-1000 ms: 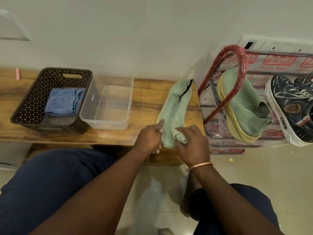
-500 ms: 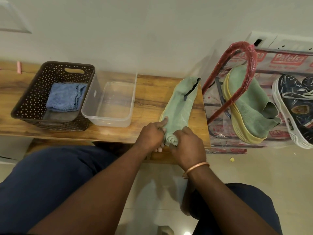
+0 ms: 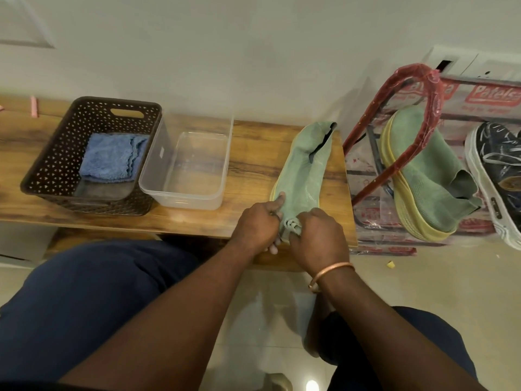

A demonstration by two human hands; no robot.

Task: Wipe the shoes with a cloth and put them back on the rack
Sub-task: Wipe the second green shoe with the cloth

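Green shoe [image 3: 303,170] lies across the bench [image 3: 253,153], toe toward the person.

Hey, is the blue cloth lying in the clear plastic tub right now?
No, the blue cloth lies inside the brown perforated basket, which stands beside the clear tub on the wooden bench.

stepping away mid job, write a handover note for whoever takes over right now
Left hand grips the near end of the green shoe on the bench. Right hand pinches a bunched greenish cloth against it. The matching shoe and a dark sneaker sit on the rack; a blue cloth lies in the basket.
Done: cannot tell which shoes are wiped.
Left: finish this shoe, rack it.
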